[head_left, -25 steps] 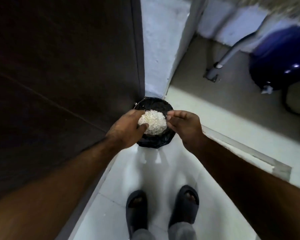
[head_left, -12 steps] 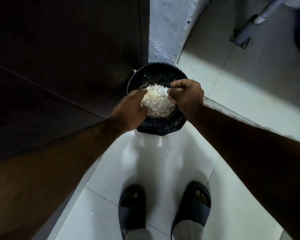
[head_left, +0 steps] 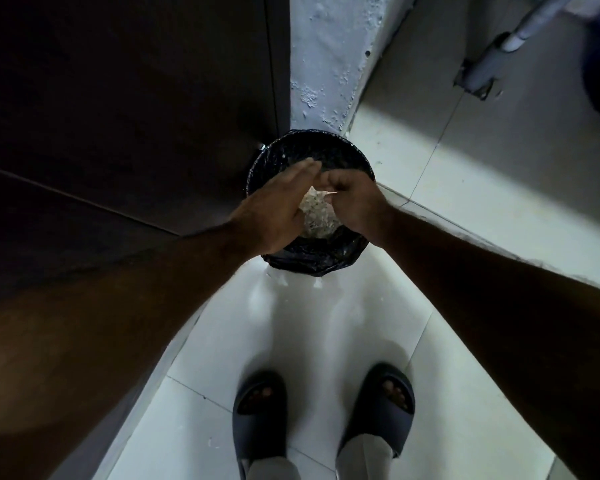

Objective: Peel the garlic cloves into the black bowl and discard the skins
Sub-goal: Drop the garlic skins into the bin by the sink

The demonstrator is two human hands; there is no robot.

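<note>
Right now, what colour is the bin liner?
Black, glossy and crinkled: the plastic liner of the round bin, clearest in the head view.
</note>
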